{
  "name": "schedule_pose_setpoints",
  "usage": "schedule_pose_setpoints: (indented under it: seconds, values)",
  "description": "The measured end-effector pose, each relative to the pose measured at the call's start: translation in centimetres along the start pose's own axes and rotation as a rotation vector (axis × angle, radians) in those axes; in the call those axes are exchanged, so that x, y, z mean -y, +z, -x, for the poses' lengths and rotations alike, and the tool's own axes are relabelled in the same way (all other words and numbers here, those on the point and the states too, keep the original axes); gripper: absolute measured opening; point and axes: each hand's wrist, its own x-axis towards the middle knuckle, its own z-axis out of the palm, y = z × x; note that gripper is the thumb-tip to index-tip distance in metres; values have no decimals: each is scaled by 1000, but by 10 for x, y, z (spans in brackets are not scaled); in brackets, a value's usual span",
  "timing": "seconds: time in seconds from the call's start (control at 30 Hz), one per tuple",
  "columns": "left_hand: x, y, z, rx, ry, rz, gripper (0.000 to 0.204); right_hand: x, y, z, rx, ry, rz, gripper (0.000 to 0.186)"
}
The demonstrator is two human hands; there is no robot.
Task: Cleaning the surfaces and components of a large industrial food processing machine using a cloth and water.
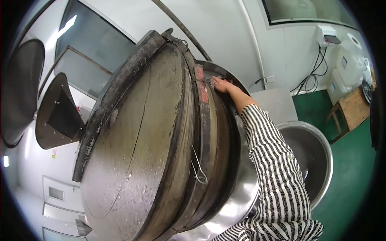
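My right hand [221, 84] reaches far forward, its arm in a black-and-white striped sleeve [275, 164]. The fingers are bent and pressed together against a grey, tangled wire-like bit [209, 81] on the dark band [204, 116] around a large round millstone [132, 120]. Whether they grip that bit or only press on it is too small to tell. Red patches [204, 94] mark the band beside the fingertips. Lower down, a bent wire loop [202, 176] sticks out from the band. The stone's top is wet, with a long crack line. My left hand is out of view.
A dark beam [116, 92] crosses the stone's far side. Metal funnels [60, 116] hang at left. A shiny metal trough [229, 209] rings the stone. At right are a large metal tub [321, 160], a wooden stool [350, 114], white jugs [348, 66] and cables [313, 74].
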Motion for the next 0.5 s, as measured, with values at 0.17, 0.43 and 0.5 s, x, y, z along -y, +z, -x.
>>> schedule_pose_setpoints:
  seconds: [0.17, 0.43, 0.5]
  values:
    - [-13, 1, 6, -109, 198, -52, 21, -29, 15, -45, 180, -222, -308, 73]
    - [-18, 8, 8, -189, 411, -105, 15, 3, 7, 45, 454, 310, -961, 72]
    - [-23, 16, 5, -201, 470, -79, 15, -32, 19, 50, 293, 292, -930, 72]
